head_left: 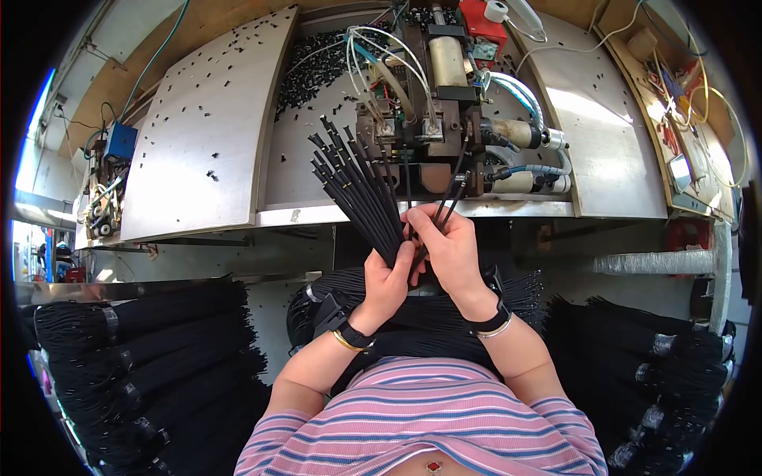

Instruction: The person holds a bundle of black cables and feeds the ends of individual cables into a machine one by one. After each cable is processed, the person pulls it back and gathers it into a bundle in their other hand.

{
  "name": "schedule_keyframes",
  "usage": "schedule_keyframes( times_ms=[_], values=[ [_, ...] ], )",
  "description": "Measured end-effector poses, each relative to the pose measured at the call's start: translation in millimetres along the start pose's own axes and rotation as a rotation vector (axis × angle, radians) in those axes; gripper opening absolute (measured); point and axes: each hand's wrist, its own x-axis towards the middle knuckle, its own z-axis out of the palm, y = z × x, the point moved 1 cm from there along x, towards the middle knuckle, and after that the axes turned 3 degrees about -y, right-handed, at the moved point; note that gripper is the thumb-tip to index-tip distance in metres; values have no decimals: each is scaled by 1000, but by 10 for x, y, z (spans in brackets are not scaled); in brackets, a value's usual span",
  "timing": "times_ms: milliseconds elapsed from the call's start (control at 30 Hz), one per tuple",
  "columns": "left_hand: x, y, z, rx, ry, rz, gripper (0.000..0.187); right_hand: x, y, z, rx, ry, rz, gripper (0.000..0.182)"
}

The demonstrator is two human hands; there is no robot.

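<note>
My left hand (387, 279) is closed round a fanned bundle of black cords (359, 190), whose tipped ends point up and away to the left. Close beside it, my right hand (449, 252) pinches a few more black cords (454, 197) between thumb and fingers. Both hands meet just in front of the bench edge, their fingers nearly together. Beyond the fingertips stands a machine (409, 127) with metal blocks, cylinders and air tubes. One cord (408, 178) runs up from the hands toward the machine's front.
Small black pieces (313, 75) lie heaped left of the machine, with more scattered on the left metal panel (208, 119). Large bundles of black cords hang at the left (159, 365) and right (643, 373); another pile (421, 325) lies across my lap. A red box (482, 28) stands behind.
</note>
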Motion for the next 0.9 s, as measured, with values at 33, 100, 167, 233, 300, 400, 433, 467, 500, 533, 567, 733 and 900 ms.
schedule_keyframes(
  times_ms=[33, 100, 167, 233, 300, 400, 433, 467, 500, 533, 567, 733, 900],
  values=[
    [6, 12, -4, 25, 2, 10, 22, 8, -6, 4, -9, -9, 9, 21],
    [18, 37, -4, 73, 8, 30, 22, 25, -11, 12, -19, -18, 18, 21],
    [33, 67, 18, 63, 22, 30, 21, 40, -9, 20, -5, -22, 23, 22],
    [45, 86, 33, 44, 51, 32, 20, 54, -13, 29, 2, -24, 25, 22],
    [51, 79, 23, 29, 49, 20, 19, 65, -26, 39, -8, -26, 32, 21],
    [57, 46, -4, 1, 49, -1, 18, 79, -24, 23, -18, -43, 43, 21],
    [53, 25, -11, 10, 41, -4, 17, 82, -21, 6, -23, -58, 51, 20],
    [51, 9, -12, 20, 33, -7, 17, 84, -22, -6, -29, -72, 60, 20],
    [45, -7, -12, 28, 24, -11, 16, 79, -28, -15, -29, -72, 60, 20],
    [40, -21, -13, 28, 23, -12, 16, 70, -39, -19, -64, -82, 41, 20],
    [36, -25, -14, 53, 29, 11, 16, 60, -47, -19, -99, -92, 22, 19],
    [-30, -32, 6, 64, 44, 9, 15, -54, 35, -20, -108, -22, -27, 18],
    [-27, -23, 17, 5, 37, -13, 17, -49, 31, -25, -79, -12, -14, 18]
  ],
)
